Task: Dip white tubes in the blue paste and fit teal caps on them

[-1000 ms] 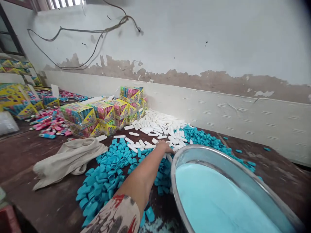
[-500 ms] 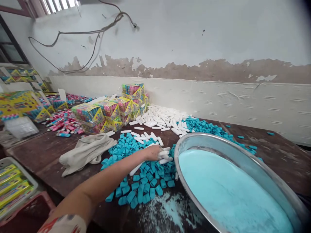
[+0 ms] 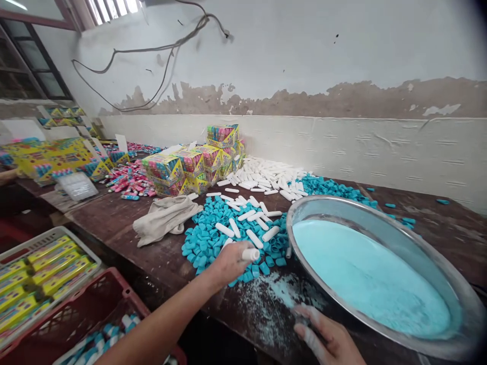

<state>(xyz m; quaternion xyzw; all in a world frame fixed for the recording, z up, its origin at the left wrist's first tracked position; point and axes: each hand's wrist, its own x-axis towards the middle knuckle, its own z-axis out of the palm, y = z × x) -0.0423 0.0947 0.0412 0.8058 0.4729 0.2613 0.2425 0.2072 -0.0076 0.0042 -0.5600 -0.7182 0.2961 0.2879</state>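
Note:
My left hand (image 3: 233,259) is closed round a white tube, its open end pointing right, just over the near edge of the pile of teal caps (image 3: 213,223). Several white tubes (image 3: 254,238) lie loose on that pile. My right hand (image 3: 323,332), dusted with pale powder, is at the bottom, left of the basin's near rim. Its thumb and fingers pinch a small dark object I cannot make out. The big metal basin (image 3: 315,200) holds light blue powder (image 3: 365,274). Spilled powder (image 3: 266,304) marks the dark table between my hands.
Behind are more white tubes (image 3: 266,172), teal caps (image 3: 331,187) and stacked packs of markers (image 3: 190,162). A beige cloth (image 3: 163,218) lies left of the pile. At lower left stand a red crate (image 3: 114,284) and a grey crate (image 3: 57,233) of yellow boxes. Part of another person's arm shows far left.
My left hand has moved down and nearer; some white tubes now lie on the caps. My right hand has come into view. The view has shifted left, showing more of the crates.

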